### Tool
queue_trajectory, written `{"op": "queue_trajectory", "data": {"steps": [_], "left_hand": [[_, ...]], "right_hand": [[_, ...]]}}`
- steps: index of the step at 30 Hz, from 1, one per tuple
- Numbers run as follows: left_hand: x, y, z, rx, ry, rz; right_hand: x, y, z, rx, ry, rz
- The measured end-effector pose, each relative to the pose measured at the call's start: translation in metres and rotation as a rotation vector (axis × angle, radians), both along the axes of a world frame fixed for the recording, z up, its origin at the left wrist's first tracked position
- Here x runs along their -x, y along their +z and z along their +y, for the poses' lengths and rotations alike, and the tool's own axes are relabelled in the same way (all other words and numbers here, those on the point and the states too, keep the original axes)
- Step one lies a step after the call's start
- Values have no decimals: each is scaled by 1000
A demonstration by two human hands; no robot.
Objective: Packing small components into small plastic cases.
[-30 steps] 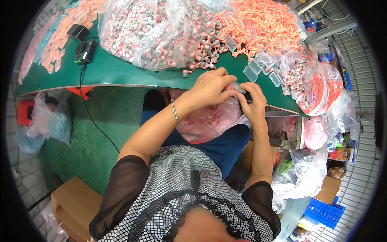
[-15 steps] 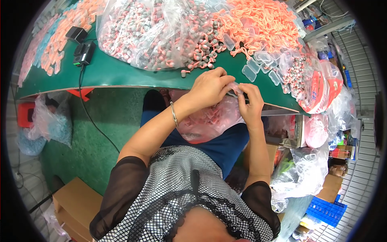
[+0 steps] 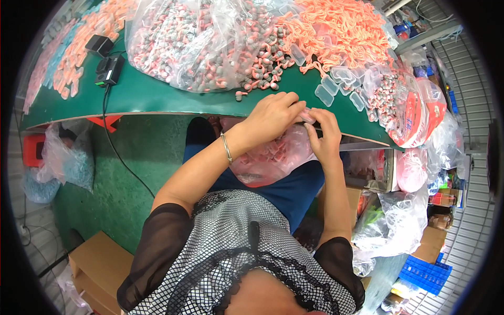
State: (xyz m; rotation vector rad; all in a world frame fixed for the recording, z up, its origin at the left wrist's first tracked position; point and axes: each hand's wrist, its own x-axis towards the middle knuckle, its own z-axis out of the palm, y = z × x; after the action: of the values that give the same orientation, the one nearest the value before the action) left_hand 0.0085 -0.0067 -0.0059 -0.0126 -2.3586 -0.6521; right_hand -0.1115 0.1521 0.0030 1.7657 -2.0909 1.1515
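Between my two hands, over the table's front edge, is a small clear pinkish plastic case (image 3: 306,116). My left hand (image 3: 274,116) pinches its left side with fingers bent, and my right hand (image 3: 326,134) grips its right side between thumb and fingers. What lies inside the case is too small to make out. Below the hands, a clear plastic bag (image 3: 270,163) of pinkish cases rests on my lap. Just beyond my left hand, one loose grey-and-pink earplug-like piece (image 3: 240,95) lies on the green table (image 3: 173,100).
A large clear bag (image 3: 184,47) of grey-and-pink pieces lies on the table. Orange cords (image 3: 341,31) are heaped to its right, beside several clear cases (image 3: 325,92). A black device (image 3: 109,71) trails a cable at left. A cardboard box (image 3: 102,262) stands on the floor.
Both hands stay close together on the small case. The fingers have shifted slightly, and the case now sits a little lower and more covered by them.
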Motion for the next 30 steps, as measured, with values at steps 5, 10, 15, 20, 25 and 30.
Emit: {"op": "queue_trajectory", "data": {"steps": [5, 10, 15, 20, 25, 30], "left_hand": [[1, 3, -3, -24, -60, -40], [-3, 6, -5, -128, -84, -129], [-19, -7, 13, 32, -81, 157], [-27, -66, 54, -91, -262, -30], [-19, -166, 62, -113, -210, -491], [-21, -186, 68, -59, -31, -642]], "right_hand": [[4, -3, -4, 4, -8, -42], [6, 4, -5, -30, 17, -149], [48, 12, -6, -17, -83, 20], [82, 8, -20, -246, -373, 212], [106, 18, -32, -548, -345, 106], [95, 33, -43, -595, -335, 95]]}}
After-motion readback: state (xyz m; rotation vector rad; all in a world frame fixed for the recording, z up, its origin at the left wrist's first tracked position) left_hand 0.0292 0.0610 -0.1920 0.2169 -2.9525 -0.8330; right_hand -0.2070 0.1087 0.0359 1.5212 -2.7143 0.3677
